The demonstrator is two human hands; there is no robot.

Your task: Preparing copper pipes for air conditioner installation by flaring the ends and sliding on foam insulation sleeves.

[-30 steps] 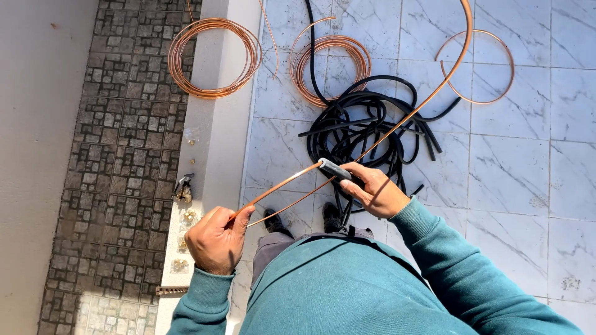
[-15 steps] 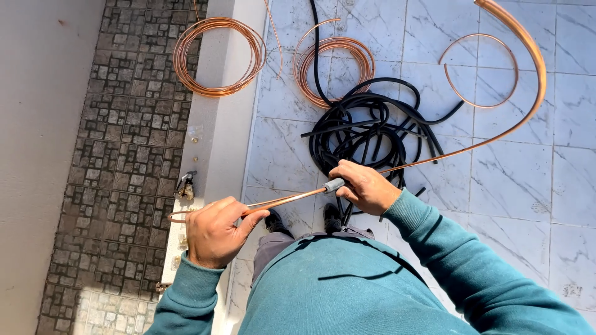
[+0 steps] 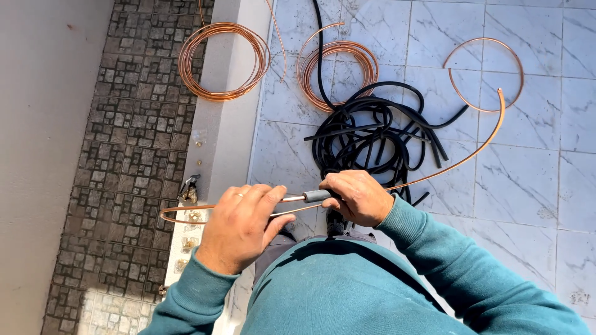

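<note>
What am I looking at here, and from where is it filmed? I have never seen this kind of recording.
There is no machine: one camera worn on a person's head looks straight down at their own two bare hands and teal sweatshirt sleeves. The left hand and the right hand grip a long thin copper tube that curves away to the right; its other end bends out past the left hand. Between the hands a short grey foam sleeve sits on the tube. Below lies a pale marble-patterned tiled floor, with a tangled black hose bundle, two coiled copper tube rolls and one open copper loop. On the left run a grey ledge and a dark stone mosaic strip.
</note>
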